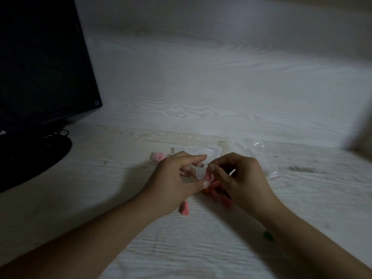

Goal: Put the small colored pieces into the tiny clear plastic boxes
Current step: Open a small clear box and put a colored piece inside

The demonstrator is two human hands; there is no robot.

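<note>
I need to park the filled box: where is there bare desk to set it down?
Bare desk lies between the monitor base and the left hand, and near the front edge between the forearms. The far right of the desk, beyond the plastic bag, is also free. It is crowded under the right hand, among the loose pieces, and behind it by the clear boxes.

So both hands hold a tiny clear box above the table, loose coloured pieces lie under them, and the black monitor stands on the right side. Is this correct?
Not fully. The head view shows the black monitor on the left side, not the right. The rest holds: the left hand and right hand hold the tiny clear box above the table, with loose coloured pieces under them.
</note>
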